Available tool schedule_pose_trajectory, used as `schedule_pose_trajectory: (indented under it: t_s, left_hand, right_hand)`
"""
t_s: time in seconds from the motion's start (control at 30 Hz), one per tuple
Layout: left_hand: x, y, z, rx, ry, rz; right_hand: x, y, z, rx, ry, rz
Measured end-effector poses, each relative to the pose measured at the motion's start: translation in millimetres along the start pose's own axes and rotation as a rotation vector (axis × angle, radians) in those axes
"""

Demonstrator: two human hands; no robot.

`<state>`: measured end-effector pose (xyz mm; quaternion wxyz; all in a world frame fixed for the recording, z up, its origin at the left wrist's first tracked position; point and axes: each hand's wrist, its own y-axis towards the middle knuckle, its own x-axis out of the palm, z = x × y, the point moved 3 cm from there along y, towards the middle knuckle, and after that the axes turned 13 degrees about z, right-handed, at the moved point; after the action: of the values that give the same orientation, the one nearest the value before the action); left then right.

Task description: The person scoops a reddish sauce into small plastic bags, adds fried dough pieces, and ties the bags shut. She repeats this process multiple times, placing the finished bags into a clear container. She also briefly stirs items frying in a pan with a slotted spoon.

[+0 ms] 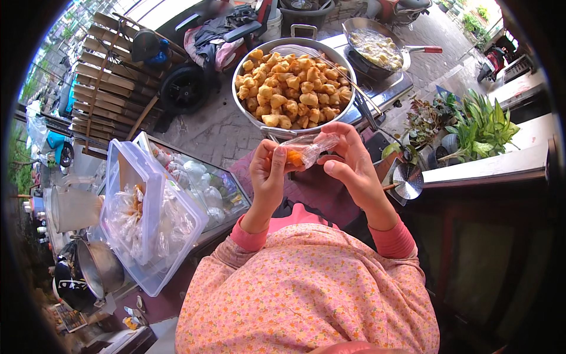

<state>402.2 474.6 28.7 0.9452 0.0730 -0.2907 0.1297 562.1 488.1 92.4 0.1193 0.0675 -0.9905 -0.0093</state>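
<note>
A small clear plastic bag with orange contents is pinched between the thumb and fingers of my left hand. My right hand curls around the bag's gathered end, its thumb and forefinger apart. The bag's end lies against those fingers; whether they grip it cannot be made out. Just beyond both hands stands a wide metal basin heaped with golden fried fritters. A metal strainer and long thin tongs or skewers rest at the basin's rim.
Pale pieces fry in a wok of bubbling oil at the back right. To the left, a clear plastic box of bagged items stands by a glass display case. Potted plants and a perforated metal skimmer are on the right.
</note>
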Motion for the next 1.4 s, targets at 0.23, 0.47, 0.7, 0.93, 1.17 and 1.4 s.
schedule_pose_trajectory:
  t_s: [0.23,0.47,0.7,0.93,1.17,1.4]
  left_hand:
    - [-7,4,-2,0.01,-0.025,0.041]
    - [-20,9,2,0.067,-0.069,0.033]
    - [-28,12,7,0.11,-0.043,0.067]
    - [-32,10,5,0.136,-0.004,0.107]
    - [-21,14,1,0.245,-0.003,0.208]
    - [-3,19,-12,0.336,-0.007,0.314]
  right_hand:
    - [11,11,19,0.028,0.01,0.075]
    - [12,11,6,-0.009,-0.103,0.11]
    - [14,13,8,-0.076,-0.07,0.232]
    - [36,13,35,0.131,0.041,0.063]
    - [24,42,28,0.117,-0.003,-0.02]
    - [-17,89,-5,0.07,-0.109,-0.052]
